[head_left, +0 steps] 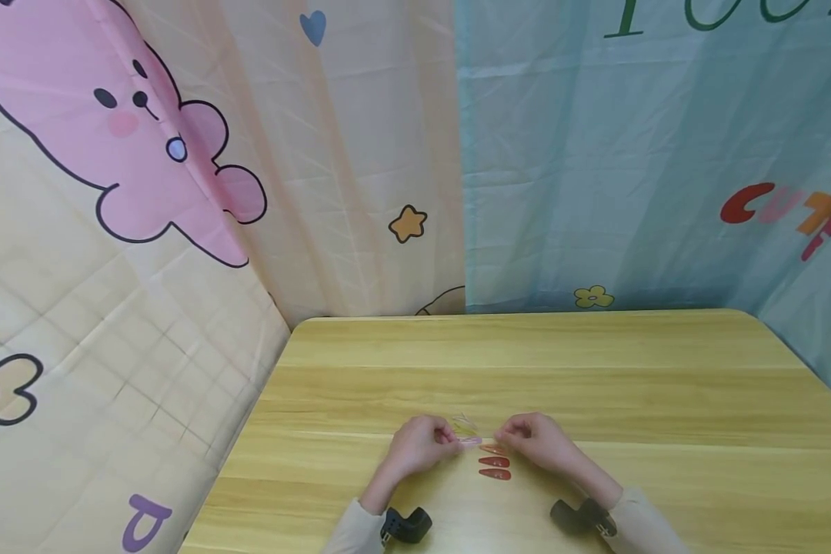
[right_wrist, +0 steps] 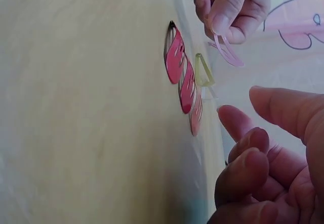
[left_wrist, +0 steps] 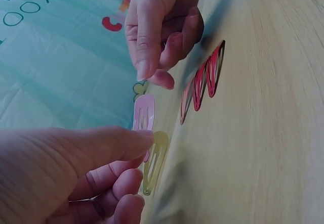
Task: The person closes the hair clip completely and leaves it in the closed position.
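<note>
Pink snap hair clip pinched in the left hand, four more clips close by

The left hand (head_left: 422, 446) clamps a pink snap hair clip (left_wrist: 146, 101) between thumb and forefinger, raised off the wooden table (head_left: 360, 385), with the clip's rounded end pointing toward the right hand (head_left: 540, 444). The right hand's thumb and forefinger stand apart, its other fingers loosely curled; the fingertips are near the pink clip and just beside the row of clips.

That row lies between the hands, well in from the table's far edge and from its left and right edges. An orange clip (right_wrist: 196, 125) is closest to the far edge, followed by a red clip (right_wrist: 187, 98) and, closest to the near edge, a second red clip (right_wrist: 174, 67). Their narrow ends face the left edge, their broad ends the right. A yellow-green clip (left_wrist: 161, 139) lies just beyond the pink one, toward the far edge.

Each wrist wears a dark camera, the left camera (head_left: 408, 526) and the right camera (head_left: 573, 518).
</note>
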Demonstrator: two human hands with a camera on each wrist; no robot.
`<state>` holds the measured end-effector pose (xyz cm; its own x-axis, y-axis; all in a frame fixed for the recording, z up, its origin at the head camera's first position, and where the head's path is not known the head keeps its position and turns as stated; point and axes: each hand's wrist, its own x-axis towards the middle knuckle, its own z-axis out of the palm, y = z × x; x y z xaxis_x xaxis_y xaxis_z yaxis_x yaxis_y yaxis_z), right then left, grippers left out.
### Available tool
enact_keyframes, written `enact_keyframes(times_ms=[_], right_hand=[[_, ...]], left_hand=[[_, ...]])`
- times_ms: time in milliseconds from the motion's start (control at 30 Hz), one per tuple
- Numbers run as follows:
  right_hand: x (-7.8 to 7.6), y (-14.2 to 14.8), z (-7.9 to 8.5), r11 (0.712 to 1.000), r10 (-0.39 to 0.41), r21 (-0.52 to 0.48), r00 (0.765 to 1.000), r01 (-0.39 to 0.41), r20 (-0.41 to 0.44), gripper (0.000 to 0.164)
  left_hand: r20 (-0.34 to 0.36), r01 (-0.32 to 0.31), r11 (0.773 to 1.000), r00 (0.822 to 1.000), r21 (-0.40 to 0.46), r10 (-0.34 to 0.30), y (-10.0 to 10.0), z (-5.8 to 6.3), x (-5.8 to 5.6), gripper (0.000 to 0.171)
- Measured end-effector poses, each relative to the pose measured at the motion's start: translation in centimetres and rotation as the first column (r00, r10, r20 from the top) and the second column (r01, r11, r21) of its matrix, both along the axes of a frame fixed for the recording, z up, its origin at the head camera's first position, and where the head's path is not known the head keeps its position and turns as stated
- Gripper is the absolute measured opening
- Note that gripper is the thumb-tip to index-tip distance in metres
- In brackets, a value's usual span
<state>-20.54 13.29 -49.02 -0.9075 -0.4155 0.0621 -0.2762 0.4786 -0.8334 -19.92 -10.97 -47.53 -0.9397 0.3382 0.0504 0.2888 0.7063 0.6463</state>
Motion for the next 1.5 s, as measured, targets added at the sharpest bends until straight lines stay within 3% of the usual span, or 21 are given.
enact_keyframes(times_ms=[633, 933, 1500], right_hand=[[0.7, -1.0, 0.4, 0.988, 0.123, -0.107, 0.99, -0.115, 0.073, 0.02], [0.7, -1.1, 0.3, 0.985, 0.152, -0.084, 0.988, -0.149, 0.027, 0.017], [0.9, -1.3, 0.6, 0.988, 0.121, -0.095, 0.993, -0.119, 0.014, 0.021]], left_hand=[[0.009, 0.021, 1.0, 1.0, 0.015, -0.021, 0.8, 0.9, 0.6, 0.016], [0.0, 0.037, 0.999, 0.999, 0.009, -0.037, 1.0, 1.2, 0.9, 0.018], [-0.017, 0.073, 0.997, 0.997, 0.024, -0.072, 1.1, 1.3, 0.8, 0.016]])
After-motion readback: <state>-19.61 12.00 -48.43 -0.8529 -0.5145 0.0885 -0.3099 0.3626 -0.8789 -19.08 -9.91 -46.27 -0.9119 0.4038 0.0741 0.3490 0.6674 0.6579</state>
